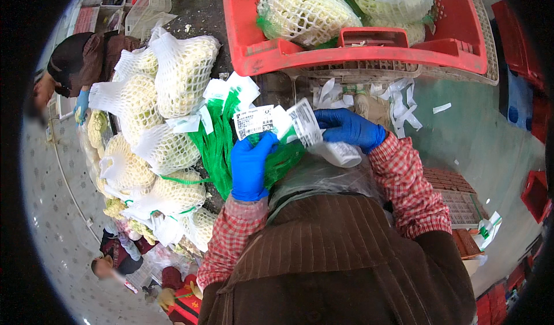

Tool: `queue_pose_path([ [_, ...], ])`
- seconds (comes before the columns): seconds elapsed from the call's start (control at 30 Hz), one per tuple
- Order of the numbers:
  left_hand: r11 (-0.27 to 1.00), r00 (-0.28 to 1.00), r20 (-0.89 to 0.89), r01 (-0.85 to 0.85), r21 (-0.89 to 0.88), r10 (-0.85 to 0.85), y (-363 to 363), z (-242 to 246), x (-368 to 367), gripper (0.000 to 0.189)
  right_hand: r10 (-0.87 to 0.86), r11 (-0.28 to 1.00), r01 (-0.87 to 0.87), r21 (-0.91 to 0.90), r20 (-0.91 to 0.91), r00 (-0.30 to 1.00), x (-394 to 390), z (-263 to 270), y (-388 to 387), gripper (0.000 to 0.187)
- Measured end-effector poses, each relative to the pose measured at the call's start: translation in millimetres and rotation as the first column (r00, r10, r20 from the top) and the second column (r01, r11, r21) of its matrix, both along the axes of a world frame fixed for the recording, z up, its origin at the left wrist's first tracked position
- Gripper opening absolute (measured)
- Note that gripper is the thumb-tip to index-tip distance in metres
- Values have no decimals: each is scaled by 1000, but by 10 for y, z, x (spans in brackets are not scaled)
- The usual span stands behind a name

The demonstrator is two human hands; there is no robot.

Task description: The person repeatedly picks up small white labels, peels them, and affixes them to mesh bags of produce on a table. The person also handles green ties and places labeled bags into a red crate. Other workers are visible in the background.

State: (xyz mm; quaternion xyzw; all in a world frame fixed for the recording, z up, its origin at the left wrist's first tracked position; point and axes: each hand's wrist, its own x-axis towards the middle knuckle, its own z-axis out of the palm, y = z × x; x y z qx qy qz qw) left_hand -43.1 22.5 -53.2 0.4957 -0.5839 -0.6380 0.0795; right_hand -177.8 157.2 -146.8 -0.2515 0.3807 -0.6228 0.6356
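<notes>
My left hand (252, 165), in a blue glove, pinches a printed white label (254, 122) that is joined to green mesh netting. Just to its right, my right hand (350, 128), also gloved in blue, holds a curling strip of printed labels (306, 123), with a roll-like end (342, 153) hanging beneath. A bundle of green mesh bags (218, 147) with white tags lies left of my left hand. Farther left, several cauliflower-like heads in white foam net sleeves (184, 74) are piled up. How the right fingertips grip the strip is partly hidden.
A red plastic crate (363, 56) with net-wrapped produce (307, 11) stands ahead, above a dirty lattice crate (487, 35). Paper backing strips (400, 104) hang below it. One co-worker (82, 63) bends at the left; others are at the lower left. Stacked crates (458, 195) stand right.
</notes>
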Motion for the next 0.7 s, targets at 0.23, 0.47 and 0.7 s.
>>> queue_pose_path([
  [0.23, 996, 998, -51, -25, -87, 20, -48, 7, 54, 15, -48, 995, 62, 77, -169, 984, 29, 311, 62, 34],
  [0.47, 984, 989, -135, -84, -158, 63, -31, -99, 123, 20, -144, 973, 166, 161, -138, 980, 142, 501, -26, 36],
  [0.7, 925, 996, -79, -74, -374, 47, 6, -137, 183, 19, -18, 974, 142, 174, -570, 822, 297, 609, -160, 33],
])
